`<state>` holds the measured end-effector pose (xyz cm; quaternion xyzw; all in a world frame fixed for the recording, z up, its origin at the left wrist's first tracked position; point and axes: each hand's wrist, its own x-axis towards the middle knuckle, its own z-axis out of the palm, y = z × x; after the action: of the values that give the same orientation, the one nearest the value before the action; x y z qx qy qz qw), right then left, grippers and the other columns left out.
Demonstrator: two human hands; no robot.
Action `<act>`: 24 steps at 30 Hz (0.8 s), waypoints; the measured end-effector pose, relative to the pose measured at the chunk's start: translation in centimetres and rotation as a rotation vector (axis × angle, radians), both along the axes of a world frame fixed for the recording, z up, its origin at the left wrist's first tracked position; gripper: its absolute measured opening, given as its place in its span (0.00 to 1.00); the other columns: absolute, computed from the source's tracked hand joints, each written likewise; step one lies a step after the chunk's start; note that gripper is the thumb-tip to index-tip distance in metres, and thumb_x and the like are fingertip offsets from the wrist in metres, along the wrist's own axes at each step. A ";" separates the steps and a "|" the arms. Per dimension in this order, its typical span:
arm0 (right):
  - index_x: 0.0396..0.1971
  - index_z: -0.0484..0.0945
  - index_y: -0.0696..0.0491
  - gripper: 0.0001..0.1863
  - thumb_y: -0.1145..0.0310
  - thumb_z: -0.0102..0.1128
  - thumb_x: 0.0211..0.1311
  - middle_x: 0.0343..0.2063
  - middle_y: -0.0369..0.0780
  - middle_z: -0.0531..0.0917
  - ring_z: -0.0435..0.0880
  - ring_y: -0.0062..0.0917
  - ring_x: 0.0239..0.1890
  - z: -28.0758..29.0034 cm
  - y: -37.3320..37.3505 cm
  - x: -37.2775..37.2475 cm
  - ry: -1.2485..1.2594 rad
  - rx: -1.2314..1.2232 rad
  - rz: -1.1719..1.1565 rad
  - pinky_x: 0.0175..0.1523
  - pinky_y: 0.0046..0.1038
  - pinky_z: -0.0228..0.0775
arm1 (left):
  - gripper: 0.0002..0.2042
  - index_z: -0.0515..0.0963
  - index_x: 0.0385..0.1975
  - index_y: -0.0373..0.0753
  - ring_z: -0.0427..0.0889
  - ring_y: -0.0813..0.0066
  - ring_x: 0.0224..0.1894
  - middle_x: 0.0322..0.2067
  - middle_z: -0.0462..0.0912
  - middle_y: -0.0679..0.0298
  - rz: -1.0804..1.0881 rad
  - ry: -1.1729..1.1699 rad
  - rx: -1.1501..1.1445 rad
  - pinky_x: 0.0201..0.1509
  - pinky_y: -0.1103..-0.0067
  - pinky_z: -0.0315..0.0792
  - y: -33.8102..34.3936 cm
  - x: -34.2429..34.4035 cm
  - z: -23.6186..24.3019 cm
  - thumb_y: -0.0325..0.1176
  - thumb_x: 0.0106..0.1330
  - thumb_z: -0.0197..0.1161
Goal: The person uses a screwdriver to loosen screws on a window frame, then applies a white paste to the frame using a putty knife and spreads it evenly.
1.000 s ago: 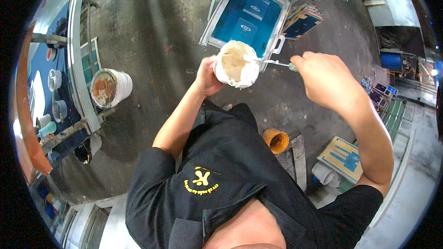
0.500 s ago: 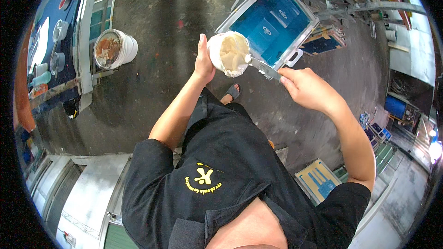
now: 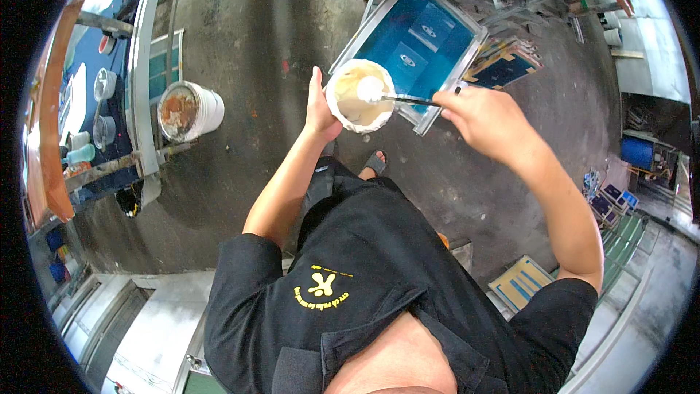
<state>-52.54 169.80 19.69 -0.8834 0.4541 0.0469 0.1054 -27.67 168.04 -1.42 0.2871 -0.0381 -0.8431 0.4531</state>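
"Where's the white tub (image 3: pixel 361 65)?"

"Just right of my left grip (image 3: pixel 321 117), which holds its side, thumb raised. My right grip (image 3: pixel 477 118) clasps the spatula (image 3: pixel 412 99), its tip heaped with white paste (image 3: pixel 370 89) at the mouth."

"How would you work it?"

"I'd steady the tub and keep strokes inside the rim; drips could hit the blue screen-printing frame (image 3: pixel 397 36) ahead-left of my right grip."
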 end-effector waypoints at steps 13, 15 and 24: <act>0.30 0.82 0.54 0.06 0.68 0.60 0.58 0.26 0.46 0.85 0.89 0.42 0.31 2.6 1.0 4.8 0.309 0.007 -0.118 0.35 0.41 0.83 | 0.36 0.70 0.63 0.32 0.79 0.56 0.61 0.59 0.79 0.52 0.052 -0.218 -0.220 0.69 0.62 0.69 -2.4 2.1 0.5 0.62 0.76 0.40; 0.33 0.83 0.55 0.09 0.66 0.60 0.58 0.25 0.49 0.86 0.89 0.44 0.30 2.5 1.0 5.7 0.226 0.106 -0.030 0.36 0.45 0.83 | 0.34 0.71 0.62 0.32 0.80 0.58 0.60 0.58 0.80 0.53 0.153 -0.279 -0.238 0.68 0.64 0.70 -2.3 1.7 0.0 0.60 0.77 0.40; 0.33 0.83 0.53 0.08 0.68 0.56 0.61 0.26 0.50 0.86 0.89 0.45 0.33 2.6 0.9 8.2 0.198 0.136 0.031 0.38 0.44 0.84 | 0.29 0.75 0.59 0.34 0.80 0.60 0.58 0.55 0.82 0.56 0.292 -0.251 -0.322 0.67 0.65 0.70 -1.4 3.9 0.0 0.55 0.77 0.44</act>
<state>-44.29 170.65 22.26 -0.8721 0.4446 0.1661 0.1192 -23.77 166.69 -1.41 0.3161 -0.1861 -0.7094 0.6019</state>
